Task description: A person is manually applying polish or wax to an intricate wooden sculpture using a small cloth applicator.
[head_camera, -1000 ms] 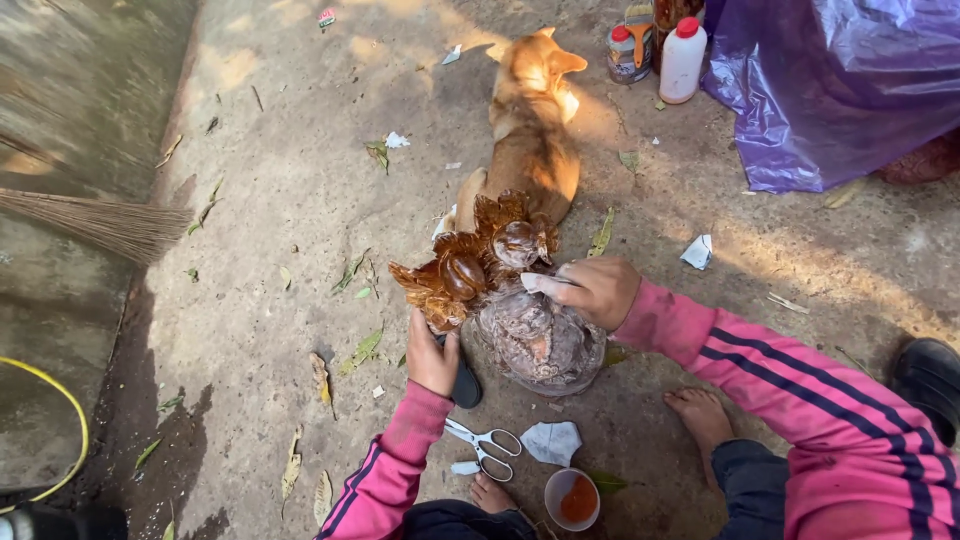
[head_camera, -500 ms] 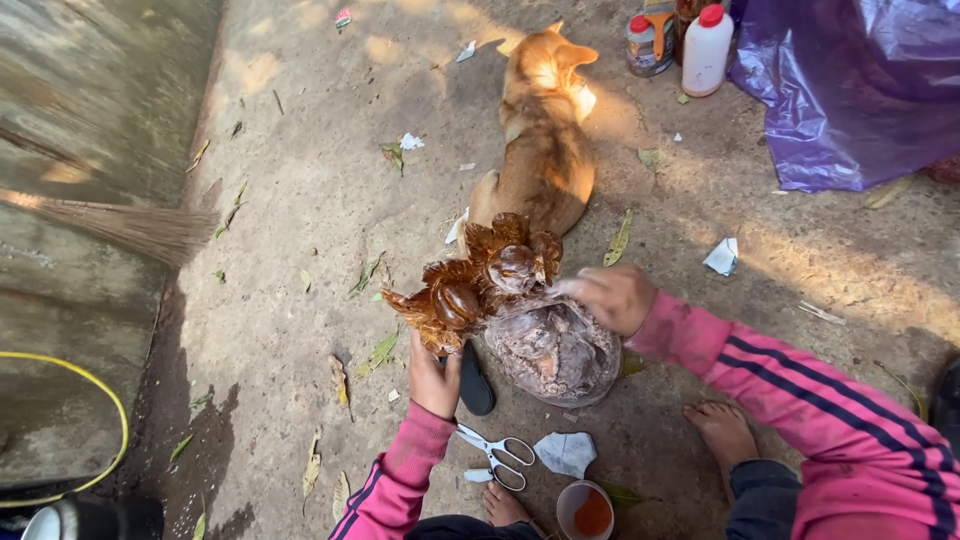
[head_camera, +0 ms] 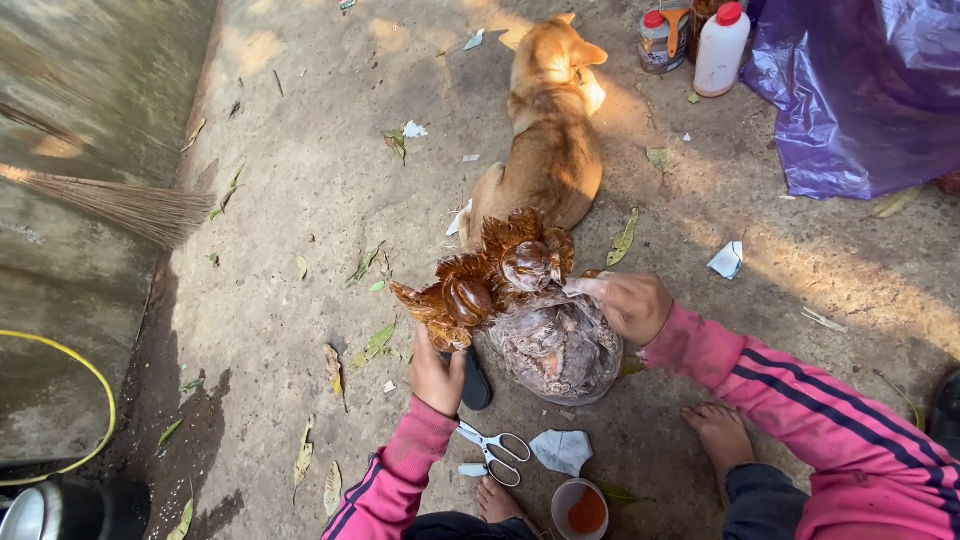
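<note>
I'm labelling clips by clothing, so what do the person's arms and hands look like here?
Both hands, left hand and right hand, are bare, without gloves. Both arms wear long pink sleeves; the right sleeve has dark stripes running along it, and the left sleeve shows dark stripes too.

I see the brown leaf-shaped ornament (head_camera: 490, 275) as glossy, with a varnished sheen on its rounded lobes. The bag (head_camera: 555, 345) beneath it is thin, crinkled clear plastic. My sleeves (head_camera: 800, 400) are matt pink knit cloth with dark stripes. The scissors (head_camera: 490, 450) show bright metal blades and smooth white plastic handles. The ground (head_camera: 300, 200) is rough, dusty concrete. The purple sheet (head_camera: 860, 90) is shiny, wrinkled plastic film.
</note>
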